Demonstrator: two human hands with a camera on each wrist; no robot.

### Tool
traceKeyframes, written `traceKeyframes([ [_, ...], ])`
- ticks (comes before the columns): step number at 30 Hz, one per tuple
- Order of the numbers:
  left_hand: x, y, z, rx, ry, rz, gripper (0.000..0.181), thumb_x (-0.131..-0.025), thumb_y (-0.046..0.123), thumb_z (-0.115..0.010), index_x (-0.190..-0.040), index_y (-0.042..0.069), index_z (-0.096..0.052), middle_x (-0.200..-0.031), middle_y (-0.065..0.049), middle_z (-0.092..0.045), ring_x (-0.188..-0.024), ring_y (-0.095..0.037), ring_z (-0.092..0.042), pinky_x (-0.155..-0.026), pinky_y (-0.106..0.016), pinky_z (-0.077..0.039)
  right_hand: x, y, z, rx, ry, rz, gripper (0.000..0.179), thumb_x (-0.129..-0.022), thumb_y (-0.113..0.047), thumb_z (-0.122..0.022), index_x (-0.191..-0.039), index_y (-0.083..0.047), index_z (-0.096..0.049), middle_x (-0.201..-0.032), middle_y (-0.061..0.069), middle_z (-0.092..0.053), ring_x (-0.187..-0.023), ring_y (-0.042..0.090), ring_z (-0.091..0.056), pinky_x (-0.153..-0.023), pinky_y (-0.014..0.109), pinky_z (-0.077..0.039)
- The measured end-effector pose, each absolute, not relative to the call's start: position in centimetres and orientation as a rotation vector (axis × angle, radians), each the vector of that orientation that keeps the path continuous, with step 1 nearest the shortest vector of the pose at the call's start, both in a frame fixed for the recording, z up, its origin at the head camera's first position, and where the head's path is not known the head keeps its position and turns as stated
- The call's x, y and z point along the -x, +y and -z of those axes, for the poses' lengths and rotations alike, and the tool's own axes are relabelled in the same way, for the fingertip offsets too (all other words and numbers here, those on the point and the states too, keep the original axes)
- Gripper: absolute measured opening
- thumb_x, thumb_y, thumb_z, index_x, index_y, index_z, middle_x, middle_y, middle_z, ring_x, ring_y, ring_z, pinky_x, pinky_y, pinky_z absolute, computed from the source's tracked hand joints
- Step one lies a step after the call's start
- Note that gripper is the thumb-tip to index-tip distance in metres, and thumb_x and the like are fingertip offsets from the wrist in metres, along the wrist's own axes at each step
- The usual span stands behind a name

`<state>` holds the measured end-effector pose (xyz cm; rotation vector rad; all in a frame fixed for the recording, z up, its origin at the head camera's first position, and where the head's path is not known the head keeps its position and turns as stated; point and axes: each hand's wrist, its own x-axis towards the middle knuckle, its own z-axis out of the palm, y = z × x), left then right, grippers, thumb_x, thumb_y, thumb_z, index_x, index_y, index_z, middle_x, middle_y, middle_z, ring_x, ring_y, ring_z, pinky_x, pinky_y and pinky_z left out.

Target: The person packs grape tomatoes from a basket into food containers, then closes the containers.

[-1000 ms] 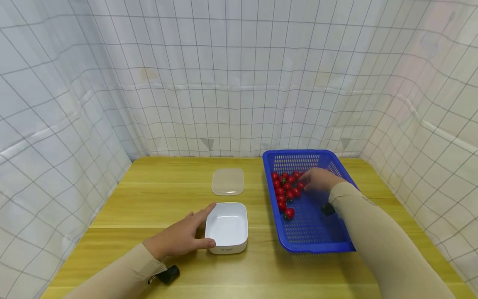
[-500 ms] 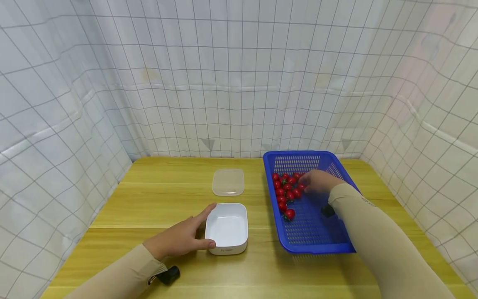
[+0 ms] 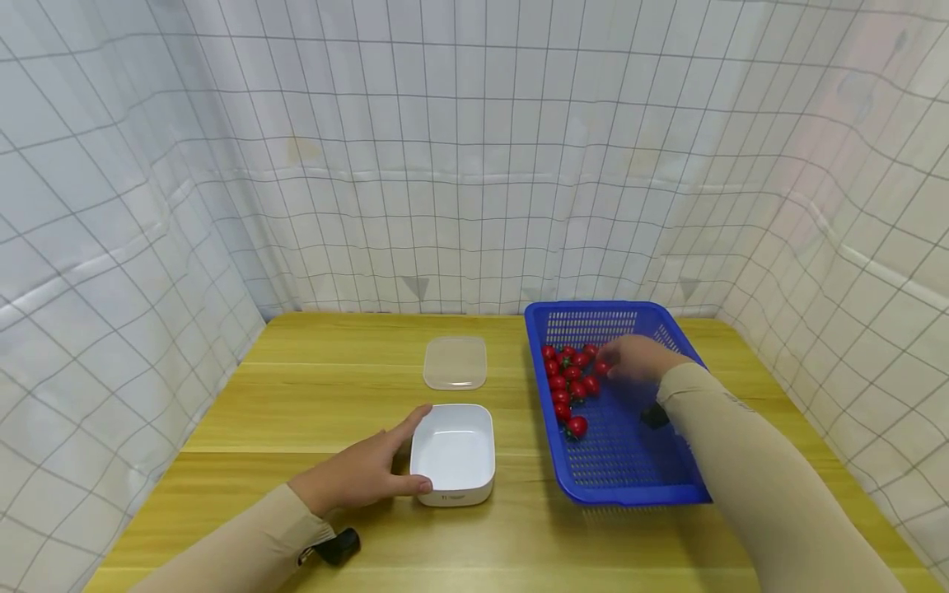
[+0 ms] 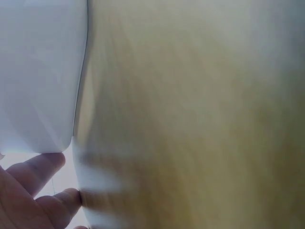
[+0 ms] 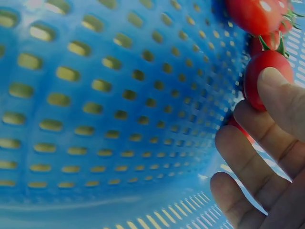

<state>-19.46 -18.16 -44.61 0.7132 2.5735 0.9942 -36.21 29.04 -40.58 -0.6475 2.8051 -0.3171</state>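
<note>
A square white container [image 3: 453,451] with a small dark print on its front stands on the table. My left hand [image 3: 361,475] rests against its left side, thumb at the near corner and forefinger at the far one, both fairly straight. In the left wrist view its fingers [image 4: 35,174] touch the container's edge. Inside a blue perforated basket [image 3: 630,494], my right hand [image 3: 638,359] reaches to the far part of several red cherry tomatoes [image 3: 571,372]. The right wrist view shows thumb and forefinger pinching one cherry tomato [image 5: 255,81], green stem up; the other fingers extend beside it.
A translucent square lid [image 3: 455,363] lies flat behind the white container. The tomatoes gather along the basket's left side, with bare basket floor to their right. White gridded curtains [image 3: 474,181] enclose the wooden table [image 3: 311,395] at the back and sides.
The right hand stays among the far tomatoes, its fingers shifting only slightly. The left hand and the container keep their place; the whole head view drifts a little.
</note>
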Motion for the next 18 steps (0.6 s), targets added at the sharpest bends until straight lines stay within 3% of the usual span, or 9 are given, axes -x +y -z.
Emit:
traceKeyframes([
  [9, 19.3, -18.0, 44.6, -0.685, 2.576, -0.987, 0.114, -0.090, 0.060, -0.077, -0.171, 0.017, -0.008, -0.166, -0.019, -0.040, -0.149, -0.038, -0.045, -0.120, -0.064, -0.036, 35.8, 29.1, 39.1, 0.704, 2.830, 0.325, 0.035, -0.093, -0.009, -0.072, -0.128, -0.006, -0.074, -0.113, 0.009, -0.077, -0.109, 0.030, -0.072, -0.100, 0.053, -0.057],
  [18, 19.2, -18.0, 44.2, -0.686, 2.568, -0.999, 0.115, -0.090, 0.061, -0.076, -0.171, 0.015, -0.008, -0.166, -0.020, -0.040, -0.149, -0.039, -0.045, -0.121, -0.064, -0.036, 34.4, 27.9, 35.8, 0.661, 2.874, 0.415, 0.034, -0.099, -0.010, -0.069, -0.133, -0.005, -0.070, -0.121, 0.018, -0.076, -0.115, 0.037, -0.071, -0.101, 0.058, -0.055],
])
